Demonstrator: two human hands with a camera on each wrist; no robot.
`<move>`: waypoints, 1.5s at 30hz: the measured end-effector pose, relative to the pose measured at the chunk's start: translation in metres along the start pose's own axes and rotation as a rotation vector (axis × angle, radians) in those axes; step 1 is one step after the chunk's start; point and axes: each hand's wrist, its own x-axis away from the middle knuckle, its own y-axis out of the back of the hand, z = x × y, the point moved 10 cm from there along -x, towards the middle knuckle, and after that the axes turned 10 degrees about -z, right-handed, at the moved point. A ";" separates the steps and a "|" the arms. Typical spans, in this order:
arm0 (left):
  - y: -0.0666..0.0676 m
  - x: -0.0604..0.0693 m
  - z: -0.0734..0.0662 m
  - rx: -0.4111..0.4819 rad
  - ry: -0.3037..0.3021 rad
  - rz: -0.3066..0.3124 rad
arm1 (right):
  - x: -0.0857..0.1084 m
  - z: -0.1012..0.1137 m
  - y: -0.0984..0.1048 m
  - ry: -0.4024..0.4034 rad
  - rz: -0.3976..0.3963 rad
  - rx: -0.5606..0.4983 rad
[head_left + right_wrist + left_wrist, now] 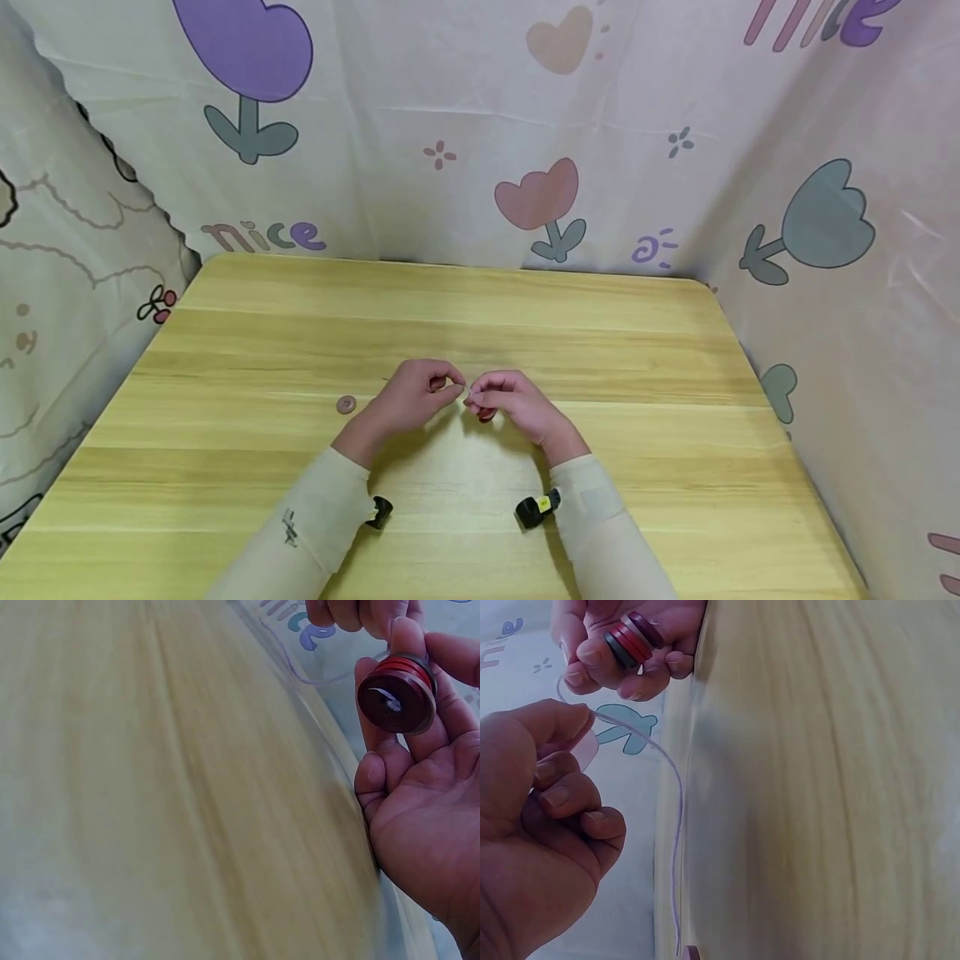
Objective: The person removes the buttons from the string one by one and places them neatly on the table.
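My left hand [416, 390] pinches a thin pale string [676, 795] between thumb and forefinger. From those fingertips the string's long free length curves down in the left wrist view. Close by on the right, my right hand [517, 404] holds a stack of red, dark red and dark green buttons [632, 639] threaded on the string. A white knot or loop of string shows on the outer dark red button [390, 705] in the right wrist view. The fingertips of both hands nearly meet. Left of my left hand, a brown button [346, 405] lies flat on the table.
The light wood-grain table [637, 358] spreads under both hands. Printed cloth [420, 75] with tulips and hearts hangs behind it and along both sides. A small black device [537, 508] is strapped at each wrist.
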 end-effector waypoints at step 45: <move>0.040 0.002 0.003 0.019 -0.020 -0.159 | -0.003 0.003 -0.008 -0.021 0.047 0.132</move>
